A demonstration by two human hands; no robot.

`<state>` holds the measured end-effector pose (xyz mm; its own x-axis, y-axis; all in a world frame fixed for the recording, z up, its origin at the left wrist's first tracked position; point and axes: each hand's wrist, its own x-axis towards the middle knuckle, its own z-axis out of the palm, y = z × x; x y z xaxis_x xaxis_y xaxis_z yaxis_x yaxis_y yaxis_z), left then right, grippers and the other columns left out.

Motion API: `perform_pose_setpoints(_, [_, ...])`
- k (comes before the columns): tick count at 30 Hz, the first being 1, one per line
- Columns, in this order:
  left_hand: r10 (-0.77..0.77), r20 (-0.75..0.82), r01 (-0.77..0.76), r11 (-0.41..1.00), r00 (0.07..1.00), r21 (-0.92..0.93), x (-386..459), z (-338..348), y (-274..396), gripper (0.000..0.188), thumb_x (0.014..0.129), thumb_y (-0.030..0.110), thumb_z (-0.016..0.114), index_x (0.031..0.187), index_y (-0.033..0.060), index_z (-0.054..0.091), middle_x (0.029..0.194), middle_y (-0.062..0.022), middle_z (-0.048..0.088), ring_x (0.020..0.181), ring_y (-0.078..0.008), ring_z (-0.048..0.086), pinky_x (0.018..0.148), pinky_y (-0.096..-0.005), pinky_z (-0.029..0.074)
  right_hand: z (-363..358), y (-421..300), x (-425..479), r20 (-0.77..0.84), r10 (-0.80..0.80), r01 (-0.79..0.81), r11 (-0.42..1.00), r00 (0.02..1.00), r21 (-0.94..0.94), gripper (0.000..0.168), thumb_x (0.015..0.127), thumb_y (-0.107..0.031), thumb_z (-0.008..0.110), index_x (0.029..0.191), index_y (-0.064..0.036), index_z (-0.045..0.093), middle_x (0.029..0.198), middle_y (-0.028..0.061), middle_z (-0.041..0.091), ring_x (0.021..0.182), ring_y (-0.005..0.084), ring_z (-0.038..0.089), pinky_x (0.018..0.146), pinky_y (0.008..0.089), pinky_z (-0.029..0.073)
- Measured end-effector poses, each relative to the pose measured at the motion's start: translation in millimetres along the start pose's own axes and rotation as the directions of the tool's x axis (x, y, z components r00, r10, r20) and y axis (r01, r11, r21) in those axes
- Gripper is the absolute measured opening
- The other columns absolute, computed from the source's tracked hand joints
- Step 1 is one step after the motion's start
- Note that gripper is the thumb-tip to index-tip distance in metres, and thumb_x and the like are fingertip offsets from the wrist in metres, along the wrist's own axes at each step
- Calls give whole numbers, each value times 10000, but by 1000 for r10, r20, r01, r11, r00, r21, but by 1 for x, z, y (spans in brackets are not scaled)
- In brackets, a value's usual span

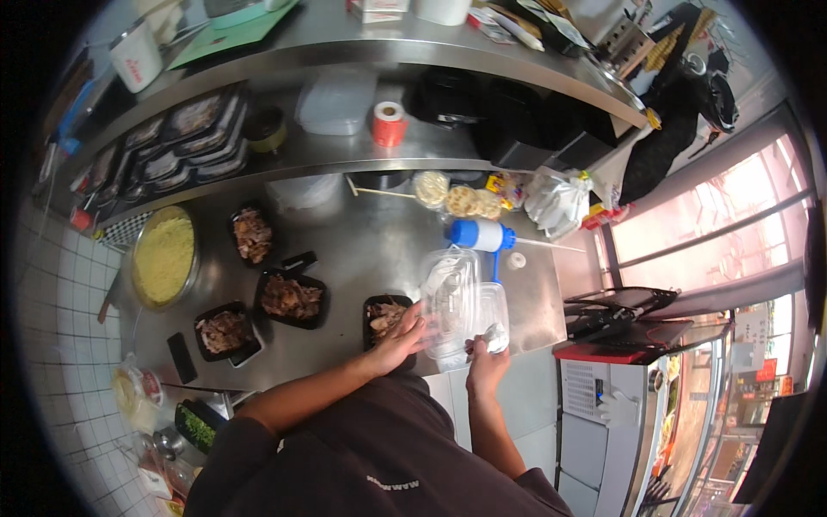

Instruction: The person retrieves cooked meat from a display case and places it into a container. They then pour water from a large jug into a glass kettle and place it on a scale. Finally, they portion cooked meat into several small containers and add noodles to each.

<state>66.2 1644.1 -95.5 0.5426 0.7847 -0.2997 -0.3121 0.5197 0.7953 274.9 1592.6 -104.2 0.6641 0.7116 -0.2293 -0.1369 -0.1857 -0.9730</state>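
Observation:
My left hand (402,336) reaches over a black plastic tray of chopped cooked meat (382,315). Its fingertips meet the left side of clear plastic containers (450,284); whether they grip them is unclear. In my right hand (488,369) is a small crumpled whitish bundle (496,337), perhaps film or foil. That hand is in front of another clear plastic container (493,300), partly hiding it. Just beyond the containers lies a blue and white hand pump for a water bottle (481,235).
To the left sit several black trays of meat (292,298), a black phone-like slab (182,357) and a metal bowl of yellow shreds (164,258). Wrapped flatbreads (462,201) and a white plastic bag (557,201) line the back. A steel shelf (323,167) overhangs the worktop.

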Motion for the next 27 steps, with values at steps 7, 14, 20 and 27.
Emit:
perform_pose_setpoints(7, [356, -187, -387, 907, 915, -165, -33, -28, 50, 510, 1182, 309, 305, 1620, 73, 190, 1593, -234, 458, 1287, -388, 640, 1026, -509, 586, 43, -27, -38, 355, -134, 217, 954, 925, -206, 357, 975, -89, 644, 1298, 33, 553, 1248, 174, 585, 1113, 241, 592, 954, 389, 476])
perform_pose_setpoints(14, [450, -199, -489, 837, 871, -245, -67, -47, 59, 587, 1181, 333, 328, 1644, -1, 194, 1627, -198, 430, 1322, -317, 607, 1071, -435, 539, 98, -142, -84, 796, -590, 989, 33, 135, -144, 375, 827, 30, 679, 1201, 11, 695, 1141, 139, 662, 1045, 361, 634, 961, 469, 497])
perform_pose_setpoints(20, [551, -231, -533, 835, 802, 140, -84, -52, 74, 599, 1181, 391, 301, 1589, -43, 359, 1527, -175, 544, 1368, -242, 537, 1184, -380, 401, 128, -141, -141, 920, -389, 971, 234, 56, 39, 468, 804, -150, 802, 1218, 50, 713, 1519, 251, 539, 1368, 480, 542, 1108, 561, 480])
perform_pose_setpoints(27, [559, -192, -421, 772, 807, 476, -110, -46, 94, 451, 1170, 267, 398, 1516, -13, 469, 1344, -167, 654, 1218, -216, 625, 1037, -356, 487, 168, -143, -103, 867, -498, 999, 38, 18, 2, 443, 816, -107, 770, 1240, 13, 721, 1574, 297, 470, 1402, 513, 483, 1134, 552, 453])
